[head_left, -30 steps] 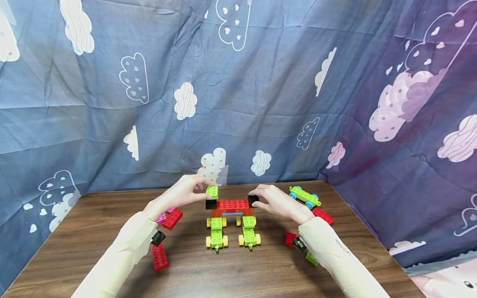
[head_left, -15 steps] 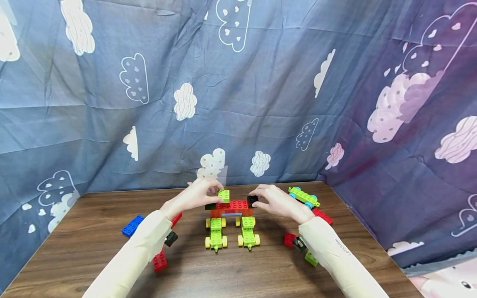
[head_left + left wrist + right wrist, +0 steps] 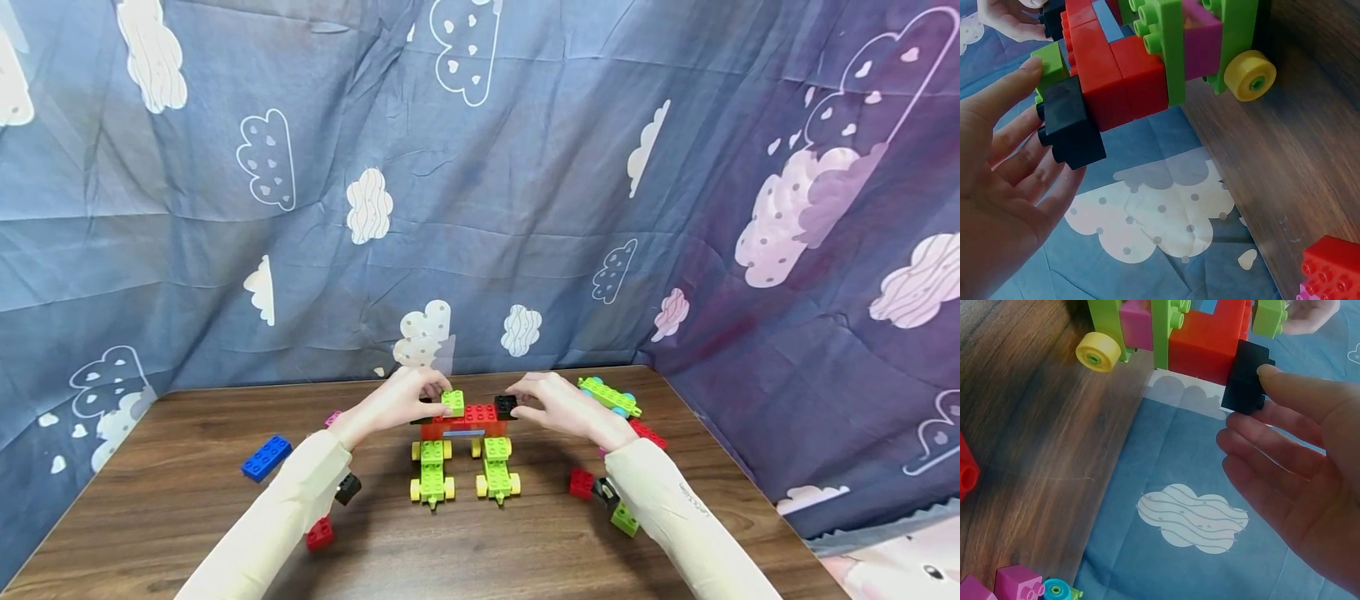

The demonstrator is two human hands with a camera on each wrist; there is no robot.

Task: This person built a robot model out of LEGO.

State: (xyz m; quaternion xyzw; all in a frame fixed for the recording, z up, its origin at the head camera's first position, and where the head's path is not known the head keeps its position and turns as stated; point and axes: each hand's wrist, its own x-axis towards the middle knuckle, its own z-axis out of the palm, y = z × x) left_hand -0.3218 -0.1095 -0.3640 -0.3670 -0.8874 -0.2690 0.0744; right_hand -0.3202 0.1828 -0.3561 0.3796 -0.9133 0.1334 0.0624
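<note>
My left hand [image 3: 401,397] pinches a small lime-green brick [image 3: 453,402] between thumb and fingers, at the top of a built toy vehicle. Red bricks [image 3: 481,412] form the vehicle's upper part, with a black brick at each end. My right hand [image 3: 558,402] holds the right black brick [image 3: 1246,378] between thumb and fingers. The left black brick [image 3: 1071,119] lies beside my left fingers. Whether the green brick is seated on the red ones cannot be told. Below are two lime-green wheeled bases [image 3: 432,473] with yellow wheels; a magenta brick [image 3: 1202,40] shows between green parts.
A blue brick [image 3: 266,458] and a red brick [image 3: 319,534] lie to the left. On the right are a red brick [image 3: 581,483], a green brick [image 3: 624,518] and a lime-green car base [image 3: 610,396] with blue wheels. A cloud-print curtain [image 3: 480,208] hangs behind the table.
My left hand has moved right and slightly down with the green brick, from above the left black brick to the red bricks. My right hand stays on the right black brick.
</note>
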